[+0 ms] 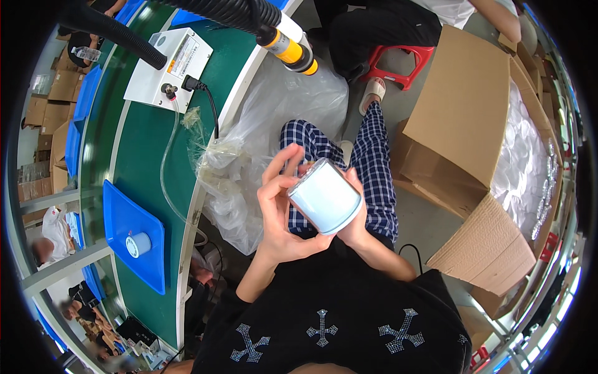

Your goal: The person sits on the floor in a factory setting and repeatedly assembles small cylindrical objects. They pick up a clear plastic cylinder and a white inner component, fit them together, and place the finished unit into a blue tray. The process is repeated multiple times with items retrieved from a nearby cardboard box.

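A pale blue-white cylindrical canister with a rim at its lower end is held tilted in front of my lap. My left hand grips it from the left, the thumb under the near rim and the fingers by the upper end. From the right and beneath, my right hand supports it, and part of that hand is hidden behind the canister. A similar small canister lies in a blue tray on the green bench at my left.
The green bench carries a white box device with a cable and clear tube. A black hose with a yellow nozzle hangs ahead. Plastic sheeting drapes beside my legs. An open cardboard box stands right; a person sits on a red stool.
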The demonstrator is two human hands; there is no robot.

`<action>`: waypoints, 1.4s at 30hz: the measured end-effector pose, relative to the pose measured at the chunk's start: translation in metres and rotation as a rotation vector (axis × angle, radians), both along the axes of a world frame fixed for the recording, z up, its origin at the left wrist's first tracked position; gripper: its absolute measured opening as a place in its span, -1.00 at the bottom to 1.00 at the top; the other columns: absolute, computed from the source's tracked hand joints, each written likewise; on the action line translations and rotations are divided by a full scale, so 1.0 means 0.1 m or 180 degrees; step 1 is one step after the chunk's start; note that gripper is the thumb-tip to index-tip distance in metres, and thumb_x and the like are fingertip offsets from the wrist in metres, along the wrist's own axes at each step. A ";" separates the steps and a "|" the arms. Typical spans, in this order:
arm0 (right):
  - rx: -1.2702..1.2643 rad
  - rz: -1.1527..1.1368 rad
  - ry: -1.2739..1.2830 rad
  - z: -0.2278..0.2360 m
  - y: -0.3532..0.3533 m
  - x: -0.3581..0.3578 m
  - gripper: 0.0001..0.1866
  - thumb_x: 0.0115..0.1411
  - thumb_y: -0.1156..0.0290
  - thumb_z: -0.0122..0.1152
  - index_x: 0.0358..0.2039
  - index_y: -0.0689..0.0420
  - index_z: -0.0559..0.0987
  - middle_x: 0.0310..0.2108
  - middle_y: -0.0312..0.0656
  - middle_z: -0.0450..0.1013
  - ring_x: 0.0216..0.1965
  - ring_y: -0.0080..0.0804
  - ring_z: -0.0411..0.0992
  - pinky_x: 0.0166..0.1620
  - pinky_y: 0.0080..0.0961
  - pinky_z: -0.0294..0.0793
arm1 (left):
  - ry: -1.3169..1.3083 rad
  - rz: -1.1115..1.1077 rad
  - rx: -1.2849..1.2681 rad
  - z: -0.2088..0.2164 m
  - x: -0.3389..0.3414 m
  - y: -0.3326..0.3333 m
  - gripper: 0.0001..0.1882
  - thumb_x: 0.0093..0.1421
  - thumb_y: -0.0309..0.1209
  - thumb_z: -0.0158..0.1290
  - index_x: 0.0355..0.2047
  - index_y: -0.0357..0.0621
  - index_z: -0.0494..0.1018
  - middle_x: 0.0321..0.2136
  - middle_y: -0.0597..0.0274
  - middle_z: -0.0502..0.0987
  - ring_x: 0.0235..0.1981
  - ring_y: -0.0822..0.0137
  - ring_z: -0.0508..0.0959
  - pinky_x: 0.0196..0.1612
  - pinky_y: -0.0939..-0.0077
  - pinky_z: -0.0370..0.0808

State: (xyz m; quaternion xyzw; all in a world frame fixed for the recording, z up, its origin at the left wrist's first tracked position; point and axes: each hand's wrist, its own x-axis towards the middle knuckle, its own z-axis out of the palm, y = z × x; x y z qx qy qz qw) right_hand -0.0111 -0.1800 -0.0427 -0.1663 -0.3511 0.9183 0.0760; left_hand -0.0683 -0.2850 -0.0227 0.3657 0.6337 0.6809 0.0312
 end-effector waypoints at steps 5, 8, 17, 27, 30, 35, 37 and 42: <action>0.0107 -0.0139 0.0873 0.14 0.11 -0.20 -0.27 0.24 -0.15 -0.56 -0.16 0.27 0.42 -0.13 0.11 0.38 -0.06 -0.20 0.33 0.06 -0.30 0.27 | 0.0278 0.0144 -0.0382 -0.07 0.03 -0.02 -0.20 -0.24 -0.33 0.32 0.00 -0.09 0.14 0.19 -0.22 -0.06 0.25 -0.12 -0.02 0.23 0.00 -0.01; 0.0320 -0.0389 0.0971 0.24 0.11 -0.24 -0.31 0.23 -0.12 -0.54 -0.20 0.25 0.41 -0.18 0.09 0.38 -0.09 -0.21 0.35 0.02 -0.31 0.31 | 0.0117 0.0241 -0.0466 -0.06 0.05 -0.02 -0.21 -0.24 -0.32 0.32 0.00 -0.10 0.17 0.20 -0.16 -0.05 0.25 -0.10 0.00 0.23 0.00 0.00; 0.0408 -0.0342 0.1006 0.19 0.15 -0.20 -0.32 0.23 -0.12 -0.54 -0.22 0.24 0.39 -0.25 0.06 0.39 -0.20 -0.21 0.39 -0.12 -0.34 0.42 | 0.0154 0.0266 -0.0559 -0.01 0.08 -0.01 -0.15 -0.28 -0.26 0.37 0.04 -0.13 0.20 0.18 -0.13 -0.02 0.21 -0.08 0.09 0.18 0.06 0.13; 0.1350 0.0350 0.0991 0.28 0.30 -0.18 -0.39 0.13 0.18 0.06 0.12 0.29 0.26 0.08 0.01 0.28 0.10 -0.30 0.26 0.16 -0.39 0.19 | 0.0564 0.0573 -0.0911 0.00 -0.01 -0.05 -0.17 -0.22 -0.35 0.31 0.07 -0.17 0.17 0.14 -0.11 0.09 0.16 0.02 0.19 0.17 0.15 0.17; 0.1032 0.0495 0.0894 0.22 0.28 -0.17 -0.45 0.21 0.26 -0.07 0.16 0.28 0.22 0.11 0.00 0.25 0.13 -0.29 0.22 0.17 -0.38 0.17 | 0.0253 0.0425 -0.0675 -0.07 0.00 -0.07 -0.17 -0.21 -0.35 0.31 0.07 -0.21 0.16 0.11 -0.11 0.14 0.15 0.06 0.21 0.16 0.21 0.18; 0.0446 0.0350 0.0850 0.16 0.23 -0.19 -0.46 0.29 0.22 -0.18 0.18 0.28 0.16 0.16 0.01 0.17 0.15 -0.24 0.20 0.17 -0.32 0.17 | 0.0301 0.0458 -0.0602 -0.05 0.00 -0.05 -0.18 -0.20 -0.38 0.31 0.06 -0.27 0.14 0.09 -0.09 0.18 0.11 0.11 0.26 0.14 0.27 0.21; 0.0567 0.0073 0.0922 0.12 0.18 -0.19 -0.43 0.30 0.17 -0.22 0.20 0.27 0.12 0.19 0.01 0.11 0.16 -0.21 0.19 0.17 -0.29 0.17 | 0.0350 0.0682 -0.0628 -0.05 0.02 -0.03 -0.19 -0.21 -0.42 0.33 0.04 -0.26 0.15 0.08 -0.10 0.20 0.09 0.09 0.29 0.11 0.27 0.23; 0.1151 0.0080 0.0549 0.17 0.15 -0.12 -0.53 0.12 0.47 0.16 0.00 0.14 0.20 0.06 -0.08 0.22 0.06 -0.34 0.27 0.03 -0.38 0.32 | 0.0313 0.1162 -0.0557 -0.17 0.03 0.00 -0.14 -0.26 -0.48 0.36 0.04 -0.20 0.12 0.07 -0.12 0.22 0.06 0.05 0.30 0.08 0.25 0.26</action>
